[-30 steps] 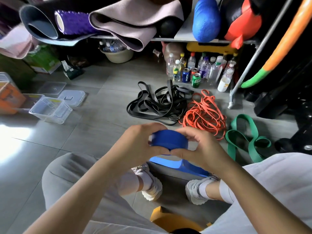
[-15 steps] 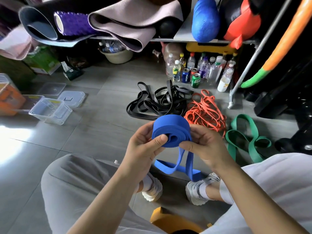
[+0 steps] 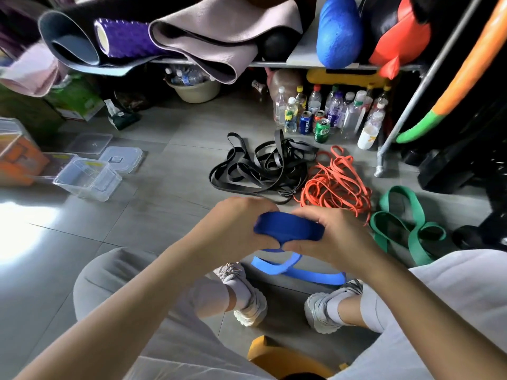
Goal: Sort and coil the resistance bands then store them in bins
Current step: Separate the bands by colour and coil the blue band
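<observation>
A wide blue resistance band point(image 3: 288, 229) is partly rolled into a flat coil held between both hands above my feet. My left hand point(image 3: 238, 223) grips the coil's left side and my right hand point(image 3: 329, 234) grips its right side, thumbs meeting below it. The band's loose tail point(image 3: 299, 271) trails on the floor between my shoes. On the floor beyond lie a tangle of black bands point(image 3: 263, 168), a heap of thin orange bands point(image 3: 337, 185) and a wide green band point(image 3: 406, 223). Clear plastic bins point(image 3: 87, 178) stand at the left.
Bin lids point(image 3: 120, 157) lie behind the bins, next to an orange box point(image 3: 16, 160). Bottles and cans point(image 3: 326, 116) stand under a shelf of rolled mats point(image 3: 192, 34). A metal rack leg point(image 3: 384, 157) and black equipment are at the right. A yellow stool point(image 3: 282, 357) is under me.
The coil, raised and turned toward me half a second ago, is down flat between both hands again. More of the tail is wound in and the coil is larger.
</observation>
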`<state>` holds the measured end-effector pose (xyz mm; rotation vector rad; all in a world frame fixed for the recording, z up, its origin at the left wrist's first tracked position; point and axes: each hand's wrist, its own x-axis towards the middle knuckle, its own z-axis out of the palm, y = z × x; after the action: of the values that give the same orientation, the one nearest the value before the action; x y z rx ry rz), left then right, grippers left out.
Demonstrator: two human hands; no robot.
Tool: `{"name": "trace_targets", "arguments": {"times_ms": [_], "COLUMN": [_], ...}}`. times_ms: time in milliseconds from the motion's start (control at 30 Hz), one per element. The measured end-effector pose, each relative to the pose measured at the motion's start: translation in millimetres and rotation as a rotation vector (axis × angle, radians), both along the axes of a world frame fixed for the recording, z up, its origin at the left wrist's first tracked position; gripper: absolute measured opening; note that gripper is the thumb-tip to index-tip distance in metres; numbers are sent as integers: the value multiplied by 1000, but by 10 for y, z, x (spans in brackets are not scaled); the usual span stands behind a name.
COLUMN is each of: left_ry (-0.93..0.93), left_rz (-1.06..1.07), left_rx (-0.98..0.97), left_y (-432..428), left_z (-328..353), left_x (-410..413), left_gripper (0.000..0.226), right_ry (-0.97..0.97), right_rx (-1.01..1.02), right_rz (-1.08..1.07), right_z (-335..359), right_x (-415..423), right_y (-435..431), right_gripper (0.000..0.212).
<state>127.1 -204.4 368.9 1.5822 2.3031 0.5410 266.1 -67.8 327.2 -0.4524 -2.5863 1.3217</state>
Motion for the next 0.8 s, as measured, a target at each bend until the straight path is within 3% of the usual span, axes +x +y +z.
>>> {"name": "trace_targets", "arguments": {"times_ms": [100, 233, 433, 567, 633, 700, 800], "left_ry": [-248, -440, -952, -1295, -1384, -1285, -632], "left_rz": [67, 126, 227, 301, 289, 308, 271], "left_rx": [119, 280, 584, 658, 670, 593, 385], "left_y": [-42, -73, -40, 19, 46, 58, 42], "left_z": [-27, -58, -131, -170, -191, -178, -125], "left_x": [-63, -120, -102, -88, -53, -31, -126], "left_gripper": [39, 53, 39, 58, 40, 30, 42], "right_ry": [3, 104, 227, 355, 381, 364, 256], "right_rx": [-137, -343, -359, -477, -542, -543, -421], "right_rz": [6, 14, -15, -11, -25, -49, -56], "right_z": [0, -16, -37, 2, 2, -27, -47], "right_x": [61, 65, -97, -226, -256, -249, -202], "right_y": [73, 140, 124, 114, 132, 172, 263], "right_gripper": [42, 42, 50, 42, 38, 37, 39]}}
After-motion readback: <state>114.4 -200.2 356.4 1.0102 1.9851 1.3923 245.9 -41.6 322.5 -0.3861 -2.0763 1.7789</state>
